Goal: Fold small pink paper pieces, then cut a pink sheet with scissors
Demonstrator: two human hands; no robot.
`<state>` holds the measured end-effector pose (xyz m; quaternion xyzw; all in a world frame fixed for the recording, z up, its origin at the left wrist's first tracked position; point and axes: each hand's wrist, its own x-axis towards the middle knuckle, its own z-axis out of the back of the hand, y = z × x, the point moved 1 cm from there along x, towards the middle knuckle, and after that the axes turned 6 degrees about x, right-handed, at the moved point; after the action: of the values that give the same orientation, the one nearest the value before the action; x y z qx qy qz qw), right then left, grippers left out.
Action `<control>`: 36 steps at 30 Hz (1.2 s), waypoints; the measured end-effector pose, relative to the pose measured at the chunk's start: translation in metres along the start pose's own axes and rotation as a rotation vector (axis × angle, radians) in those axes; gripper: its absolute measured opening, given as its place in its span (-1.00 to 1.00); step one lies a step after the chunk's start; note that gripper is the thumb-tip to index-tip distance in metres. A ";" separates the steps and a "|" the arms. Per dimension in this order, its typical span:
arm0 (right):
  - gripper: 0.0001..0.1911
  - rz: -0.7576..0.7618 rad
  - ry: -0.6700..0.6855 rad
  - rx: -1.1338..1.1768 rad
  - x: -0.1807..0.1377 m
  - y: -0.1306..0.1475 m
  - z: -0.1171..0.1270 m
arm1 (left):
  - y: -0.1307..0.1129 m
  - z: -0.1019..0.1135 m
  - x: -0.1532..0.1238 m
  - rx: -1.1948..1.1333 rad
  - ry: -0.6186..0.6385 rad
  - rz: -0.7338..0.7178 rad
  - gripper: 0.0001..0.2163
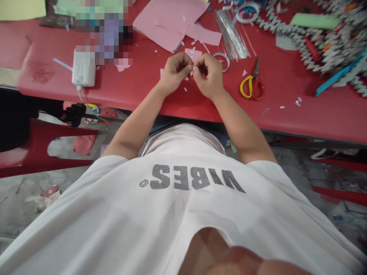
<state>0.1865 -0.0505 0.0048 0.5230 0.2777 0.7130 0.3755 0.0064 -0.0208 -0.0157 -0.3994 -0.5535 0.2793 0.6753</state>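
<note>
Both hands meet above the red table, near its front edge. The thumb and fingers of my left hand are pinched together. My right hand makes a matching pinch, its fingertips nearly touching the left ones. Whatever lies between the fingertips is too small to make out. Just beyond the hands is a small pink paper piece, with tiny paper scraps around it. A roll of tape lies beside my right hand. Farther right are scissors with one yellow and one red handle loop.
Large pink paper sheets and a bundle of clear strips lie at the back. A grey zigzag garland and a blue strip occupy the right. A white power bank with a cable sits left. A red chair stands lower left.
</note>
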 end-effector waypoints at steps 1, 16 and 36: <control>-0.30 0.003 -0.004 0.005 0.000 0.001 0.001 | 0.001 0.000 0.000 -0.024 0.016 -0.019 -0.61; -0.38 -0.028 -0.014 0.088 0.004 -0.001 0.002 | -0.008 0.001 0.003 0.072 0.082 0.071 -0.59; -0.37 -0.051 -0.014 0.060 0.003 -0.003 0.002 | -0.022 0.003 0.002 0.186 0.063 0.113 -0.62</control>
<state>0.1883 -0.0461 0.0044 0.5318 0.3093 0.6909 0.3796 0.0025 -0.0301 0.0038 -0.3743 -0.4801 0.3545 0.7097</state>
